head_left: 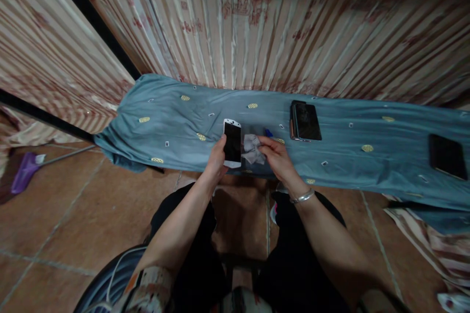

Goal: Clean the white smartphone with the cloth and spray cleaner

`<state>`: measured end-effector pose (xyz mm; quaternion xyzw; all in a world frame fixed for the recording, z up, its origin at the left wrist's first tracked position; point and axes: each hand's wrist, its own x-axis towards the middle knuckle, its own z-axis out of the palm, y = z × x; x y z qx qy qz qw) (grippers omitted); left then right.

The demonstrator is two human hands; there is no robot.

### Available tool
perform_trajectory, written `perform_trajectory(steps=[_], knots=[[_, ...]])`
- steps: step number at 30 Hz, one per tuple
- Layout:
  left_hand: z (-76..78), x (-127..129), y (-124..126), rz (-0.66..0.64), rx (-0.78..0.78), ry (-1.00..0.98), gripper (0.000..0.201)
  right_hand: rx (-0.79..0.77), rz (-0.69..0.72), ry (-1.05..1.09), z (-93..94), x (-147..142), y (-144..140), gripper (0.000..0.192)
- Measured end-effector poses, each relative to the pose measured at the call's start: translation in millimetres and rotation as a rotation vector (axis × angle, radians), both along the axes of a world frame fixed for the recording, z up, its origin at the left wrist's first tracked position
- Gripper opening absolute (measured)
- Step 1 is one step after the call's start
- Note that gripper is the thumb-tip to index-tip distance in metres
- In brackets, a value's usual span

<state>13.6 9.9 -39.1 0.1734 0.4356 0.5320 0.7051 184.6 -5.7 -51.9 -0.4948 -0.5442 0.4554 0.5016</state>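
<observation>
My left hand grips a white phone with a dark screen, held upright over the near edge of a table covered by a blue-grey cloth. My right hand, with a silver bracelet on its wrist, pinches a crumpled grey wiping cloth just right of the phone. The wiping cloth is next to the phone's right edge; I cannot tell whether it touches. A small blue object peeks out behind my right fingers.
A stack of dark phones lies on the blue-grey cloth to the right, and another black phone lies at the far right. Striped patterned curtains hang behind. A purple mop head rests on the brown tiled floor at left.
</observation>
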Motion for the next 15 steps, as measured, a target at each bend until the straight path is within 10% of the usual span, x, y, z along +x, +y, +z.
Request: perform_trajectory(steps=[4,15], knots=[[7.0,9.7,-7.3,-0.056,-0.090,-0.059,0.037,0.261,-0.144,-0.271,3.3,-3.8,-5.4,0.042],[29.4,13.5,-10.9,-0.097,-0.233,-0.296,0.067,0.577,0.087,-0.741,3.0,-19.2,-24.0,0.039]])
